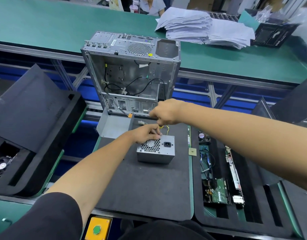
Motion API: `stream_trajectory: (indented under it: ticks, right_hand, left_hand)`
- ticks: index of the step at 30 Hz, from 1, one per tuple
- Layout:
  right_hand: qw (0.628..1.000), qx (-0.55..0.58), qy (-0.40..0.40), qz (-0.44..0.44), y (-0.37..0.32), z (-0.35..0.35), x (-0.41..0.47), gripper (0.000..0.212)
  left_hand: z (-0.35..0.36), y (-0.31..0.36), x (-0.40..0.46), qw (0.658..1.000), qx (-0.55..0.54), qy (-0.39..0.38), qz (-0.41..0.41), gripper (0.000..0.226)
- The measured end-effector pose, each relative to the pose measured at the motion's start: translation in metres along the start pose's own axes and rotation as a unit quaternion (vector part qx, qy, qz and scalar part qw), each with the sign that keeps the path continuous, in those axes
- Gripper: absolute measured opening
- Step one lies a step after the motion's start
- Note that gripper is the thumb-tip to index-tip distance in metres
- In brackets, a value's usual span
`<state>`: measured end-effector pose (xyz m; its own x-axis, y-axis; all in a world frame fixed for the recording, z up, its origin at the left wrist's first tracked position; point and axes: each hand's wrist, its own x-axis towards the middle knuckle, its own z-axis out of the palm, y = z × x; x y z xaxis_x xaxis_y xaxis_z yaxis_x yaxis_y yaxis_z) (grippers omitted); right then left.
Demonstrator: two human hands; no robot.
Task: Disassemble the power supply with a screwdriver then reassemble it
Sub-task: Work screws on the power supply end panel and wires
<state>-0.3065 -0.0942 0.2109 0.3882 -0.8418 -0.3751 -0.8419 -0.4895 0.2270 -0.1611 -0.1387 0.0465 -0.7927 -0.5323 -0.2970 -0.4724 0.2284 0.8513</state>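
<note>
Sitting just right of the frame's centre, on the dark foam mat point(145, 187), the power supply point(156, 151) is a small grey metal box with its honeycomb fan grille and mains socket facing up. Left of it, toward mid-frame, a loose grey metal panel point(114, 125) stands on the mat's far edge, and above that the stripped computer case point(130, 66) stands open with black cables hanging inside.

The left hand point(147, 134) reaches in from the lower left and rests on the box's far upper edge, its fingers point(157, 135) curled together around the thin shaft of the screwdriver point(160, 129), steadying the tip. The right hand point(164, 112) comes in from the right, above and behind the box, closed in a fist over the screwdriver's handle, only a bit of yellow and black showing beneath it. Whether the tip sits in a screw cannot be told.

I judge the box to be stiff and fairly heavy for its size, so it should stay put under downward pressure. The painted steel sides are smooth and could slide on a bare palm; the sheet edges may be sharp. The best hold looks to be across the two plain side walls, away from the grille and the yellow wires point(167, 129) trailing from its far side, which are soft and should not be tugged.
</note>
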Motion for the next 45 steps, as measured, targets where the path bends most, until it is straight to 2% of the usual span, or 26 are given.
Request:
stream_trajectory:
  ticks: [4, 7, 11, 14, 16, 19, 22, 24, 30, 33, 37, 39, 42, 45]
  right_hand:
    - [0.982, 0.118, -0.01, 0.149, -0.009, -0.001, 0.0, 0.026]
    - [0.97, 0.145, -0.013, 0.196, -0.012, -0.004, 0.001, 0.025]
    - [0.961, 0.161, -0.018, 0.224, -0.015, -0.003, 0.006, 0.023]
    - [0.971, 0.118, -0.037, 0.203, -0.014, -0.004, 0.008, 0.028]
    - [0.987, 0.061, -0.04, 0.143, -0.01, -0.007, 0.009, 0.037]
    - [0.998, -0.059, -0.017, -0.029, 0.002, -0.012, 0.007, 0.035]
    - [0.968, -0.184, 0.014, -0.169, 0.011, -0.013, 0.006, 0.022]
    - [0.968, -0.197, 0.013, -0.156, 0.011, -0.011, 0.005, 0.016]
    - [0.993, -0.088, -0.072, 0.04, -0.007, -0.008, 0.012, 0.032]
    - [0.991, -0.121, -0.051, 0.022, -0.01, -0.012, 0.01, 0.035]
    - [0.972, -0.197, 0.004, -0.129, 0.001, -0.014, 0.006, 0.029]
    - [0.964, -0.209, 0.017, -0.164, 0.002, -0.014, 0.007, 0.02]
    - [0.993, -0.086, 0.008, -0.084, -0.004, -0.014, 0.011, 0.014]
    - [0.999, 0.004, -0.029, 0.02, -0.014, -0.011, 0.016, 0.023]
  left_hand:
    - [0.0, 0.001, -0.004, 1.0, 0.015, 0.0, 0.018, 0.016]
    - [0.005, 0.001, -0.007, 0.999, 0.022, 0.025, 0.023, 0.016]
    - [0.014, 0.001, -0.009, 0.992, 0.081, 0.101, -0.002, 0.021]
    - [0.017, -0.001, -0.012, 0.983, 0.129, 0.131, 0.0, 0.024]
    - [0.017, -0.001, -0.012, 0.982, 0.138, 0.131, 0.007, 0.025]
    - [0.015, -0.001, -0.012, 0.983, 0.132, 0.124, 0.01, 0.022]
    - [0.014, -0.002, -0.012, 0.983, 0.135, 0.123, 0.004, 0.024]
    - [0.014, -0.002, -0.012, 0.981, 0.152, 0.122, 0.008, 0.026]
    - [0.017, -0.001, -0.013, 0.969, 0.2, 0.14, 0.023, 0.024]
    - [0.018, -0.002, -0.013, 0.965, 0.22, 0.139, 0.027, 0.028]
    - [0.015, -0.004, -0.012, 0.968, 0.214, 0.125, 0.03, 0.029]
    - [0.015, -0.004, -0.012, 0.967, 0.223, 0.117, 0.031, 0.029]
    - [0.016, -0.005, -0.011, 0.965, 0.229, 0.127, 0.026, 0.028]
    - [0.019, -0.006, -0.009, 0.958, 0.248, 0.142, 0.027, 0.033]
